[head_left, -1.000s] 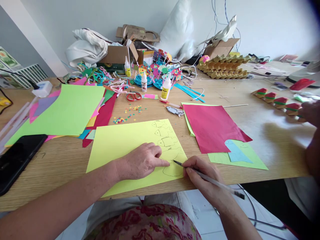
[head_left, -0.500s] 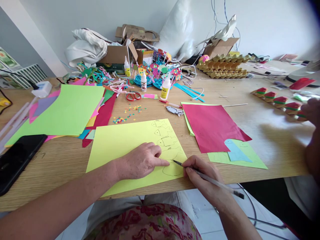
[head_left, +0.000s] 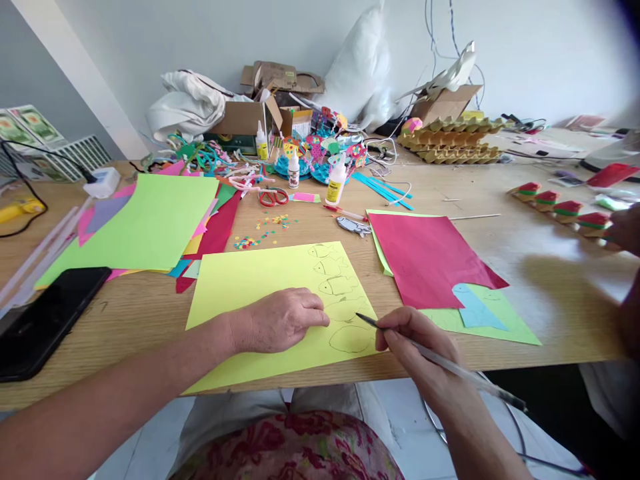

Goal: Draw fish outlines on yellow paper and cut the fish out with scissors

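Observation:
A yellow sheet of paper (head_left: pixel 250 280) lies at the table's front edge, with a column of outlined fish drawings (head_left: pixel 336 287) down its right side. My left hand (head_left: pixel 283 321) rests on the sheet, its fingers curled in and nothing visible in them. In my right hand (head_left: pixel 417 340) is a pen (head_left: pixel 445 365) with a clear barrel, gripped near its dark tip. That tip is over the lower drawings at the sheet's right side; whether it touches the paper I cannot tell. Below it is a plain oval outline (head_left: pixel 350 339).
Coloured paper (head_left: pixel 150 220) and a black phone (head_left: pixel 50 320) lie left. A red sheet (head_left: pixel 420 253) covers part of a green one at right. Scissors (head_left: pixel 273 197), a glue bottle (head_left: pixel 336 181) and a fish cutout (head_left: pixel 353 225) lie beyond. Another person's hand (head_left: pixel 625 230) is far right.
My left index finger, stretched toward the pen tip before, has drawn back and curled in. My right hand and the pen have shifted right, away from the left hand.

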`<state>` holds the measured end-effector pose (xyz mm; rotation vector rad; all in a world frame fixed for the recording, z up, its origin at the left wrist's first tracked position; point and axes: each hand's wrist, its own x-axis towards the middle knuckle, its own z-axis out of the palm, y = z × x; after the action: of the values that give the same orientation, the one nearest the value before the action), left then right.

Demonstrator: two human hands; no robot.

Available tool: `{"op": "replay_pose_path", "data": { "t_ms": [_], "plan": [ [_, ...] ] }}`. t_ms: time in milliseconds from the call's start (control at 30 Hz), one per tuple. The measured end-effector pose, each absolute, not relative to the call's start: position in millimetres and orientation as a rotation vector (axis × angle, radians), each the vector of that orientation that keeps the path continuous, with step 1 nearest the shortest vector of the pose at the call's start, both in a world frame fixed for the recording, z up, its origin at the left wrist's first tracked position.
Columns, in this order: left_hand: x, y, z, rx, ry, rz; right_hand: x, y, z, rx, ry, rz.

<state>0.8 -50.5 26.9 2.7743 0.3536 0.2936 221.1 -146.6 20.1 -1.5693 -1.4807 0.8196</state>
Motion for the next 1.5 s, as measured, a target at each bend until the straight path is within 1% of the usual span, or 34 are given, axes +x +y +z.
{"op": "replay_pose_path", "data": {
  "t_ms": [167, 400, 1133, 1500],
  "plan": [
    [-3.1, -49.4, 23.7, 2.765, 0.300, 0.318, 208.1, -134.8, 16.6, -1.642, -1.566, 0.740],
    [-0.4, -49.0, 9.6, 2.752, 0.340, 0.454, 202.4, -125.3, 3.8, -1.624, -1.538, 0.843],
    [-1.2, -50.3, 10.4, 2.765, 0.346, 0.451, 201.0, -121.9, 7.6, -1.664, -1.592, 0.893],
    [-0.4, -50.8, 12.6, 2.754, 0.349, 0.430, 201.1, -125.0, 14.6, -1.722, -1.594, 0.826]
  ]
}}
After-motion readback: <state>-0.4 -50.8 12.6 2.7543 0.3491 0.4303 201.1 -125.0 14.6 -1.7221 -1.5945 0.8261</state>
